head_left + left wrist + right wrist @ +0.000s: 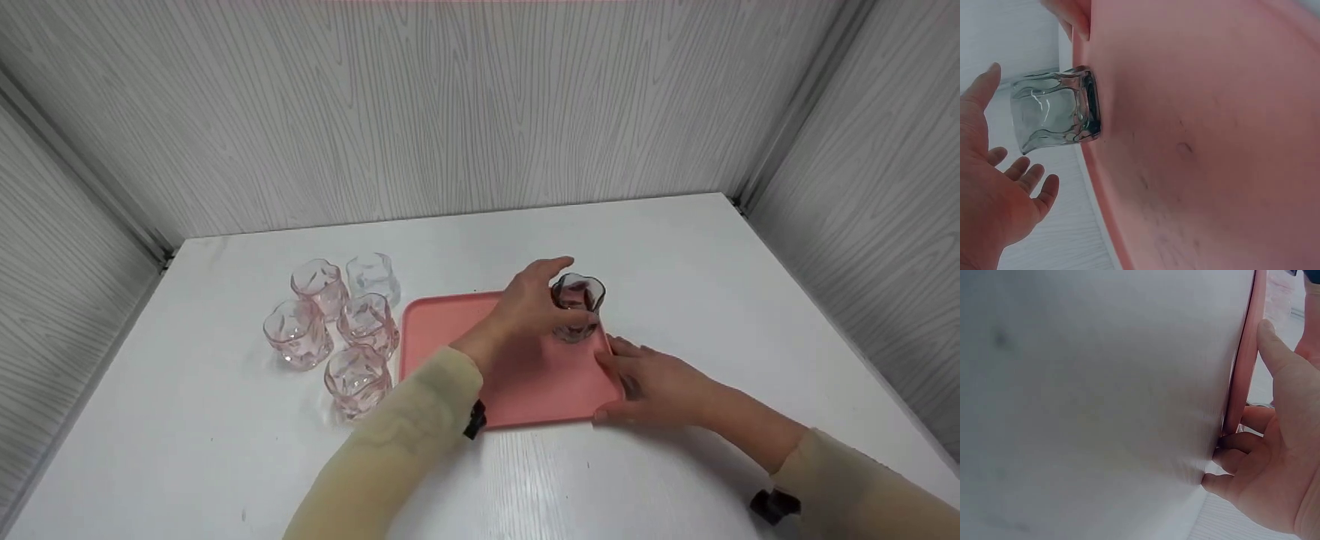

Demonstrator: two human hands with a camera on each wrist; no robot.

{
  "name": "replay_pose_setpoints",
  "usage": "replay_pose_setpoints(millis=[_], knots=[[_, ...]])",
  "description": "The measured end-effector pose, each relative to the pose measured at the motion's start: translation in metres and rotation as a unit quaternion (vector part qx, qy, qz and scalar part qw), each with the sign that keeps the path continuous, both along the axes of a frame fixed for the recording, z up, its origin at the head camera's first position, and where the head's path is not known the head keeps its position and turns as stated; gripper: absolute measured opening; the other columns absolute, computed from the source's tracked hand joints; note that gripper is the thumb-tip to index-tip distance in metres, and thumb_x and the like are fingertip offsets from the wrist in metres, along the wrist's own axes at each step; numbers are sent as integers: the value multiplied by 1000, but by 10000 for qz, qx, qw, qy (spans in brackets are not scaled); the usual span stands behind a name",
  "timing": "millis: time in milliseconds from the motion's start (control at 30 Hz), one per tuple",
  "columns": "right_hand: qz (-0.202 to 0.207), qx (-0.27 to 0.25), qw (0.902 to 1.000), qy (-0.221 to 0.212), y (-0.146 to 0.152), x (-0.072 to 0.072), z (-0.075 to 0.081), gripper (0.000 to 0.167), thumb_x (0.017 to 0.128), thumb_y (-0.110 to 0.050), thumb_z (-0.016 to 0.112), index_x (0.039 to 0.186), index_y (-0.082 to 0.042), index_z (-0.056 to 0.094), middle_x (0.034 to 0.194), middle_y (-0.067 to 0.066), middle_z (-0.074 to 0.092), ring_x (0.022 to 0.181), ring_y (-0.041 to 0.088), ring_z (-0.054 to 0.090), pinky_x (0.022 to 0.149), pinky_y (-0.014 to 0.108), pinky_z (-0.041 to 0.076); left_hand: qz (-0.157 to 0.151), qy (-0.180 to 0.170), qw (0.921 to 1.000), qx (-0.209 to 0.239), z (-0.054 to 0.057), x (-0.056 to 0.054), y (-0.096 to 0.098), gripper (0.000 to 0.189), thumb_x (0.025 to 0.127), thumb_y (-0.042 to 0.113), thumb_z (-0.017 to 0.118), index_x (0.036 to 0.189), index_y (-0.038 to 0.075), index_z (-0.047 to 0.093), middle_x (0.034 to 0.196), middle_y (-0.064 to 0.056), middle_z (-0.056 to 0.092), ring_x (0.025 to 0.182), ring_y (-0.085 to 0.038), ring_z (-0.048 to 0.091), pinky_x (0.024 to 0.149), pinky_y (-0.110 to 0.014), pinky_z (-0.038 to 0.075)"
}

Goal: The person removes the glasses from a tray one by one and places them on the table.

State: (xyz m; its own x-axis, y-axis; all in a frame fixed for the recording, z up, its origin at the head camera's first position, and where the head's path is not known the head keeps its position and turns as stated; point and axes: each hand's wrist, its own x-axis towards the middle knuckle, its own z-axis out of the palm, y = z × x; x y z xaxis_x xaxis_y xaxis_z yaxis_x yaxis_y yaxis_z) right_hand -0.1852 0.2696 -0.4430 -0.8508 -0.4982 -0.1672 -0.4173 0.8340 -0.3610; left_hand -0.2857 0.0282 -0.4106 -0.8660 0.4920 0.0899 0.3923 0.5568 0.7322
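Note:
A smoky grey drinking glass (577,296) with a wavy rim stands upright on the far right corner of a pink rectangular tray (551,390). My left hand (529,304) reaches across the tray, its thumb and fingers spread around the glass. In the left wrist view a gap shows between this left hand (999,185) and the glass (1053,109). At the tray's right edge, my right hand (660,386) touches the rim with thumb and index finger. The right wrist view shows the other fingers of that hand (1275,461) bent loosely by the table surface.
Several pink-tinted glasses (296,334) stand in a cluster left of the tray, with one clear glass (371,277) at their back. They sit on a white table (187,450). Grey wood-grain panels (450,112) rise behind the table and at both sides.

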Motion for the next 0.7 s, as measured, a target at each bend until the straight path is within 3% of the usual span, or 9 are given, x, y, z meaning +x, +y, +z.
replay_pose_setpoints(millis=[233, 700], knots=[[-7, -1, 10000, 11, 0, 0, 0, 106, 86, -80, 67, 163, -11, 43, 170, 18, 31, 153, 43, 35, 117, 62, 39, -60, -132, 9997, 199, -11, -4, 8, 93, 85, 41, 90, 162, 14, 45, 159, -7, 50, 143, -21, 48, 117, -35, 42], [5, -80, 10000, 15, 0, 3, 3, 108, 86, -82, 65, 161, -8, 45, 168, 23, 33, 151, 48, 36, 116, 64, 38, -44, -303, 9986, 436, -12, -1, 8, 86, 88, 32, 90, 160, 10, 47, 152, -8, 57, 136, -19, 56, 111, -30, 46]])
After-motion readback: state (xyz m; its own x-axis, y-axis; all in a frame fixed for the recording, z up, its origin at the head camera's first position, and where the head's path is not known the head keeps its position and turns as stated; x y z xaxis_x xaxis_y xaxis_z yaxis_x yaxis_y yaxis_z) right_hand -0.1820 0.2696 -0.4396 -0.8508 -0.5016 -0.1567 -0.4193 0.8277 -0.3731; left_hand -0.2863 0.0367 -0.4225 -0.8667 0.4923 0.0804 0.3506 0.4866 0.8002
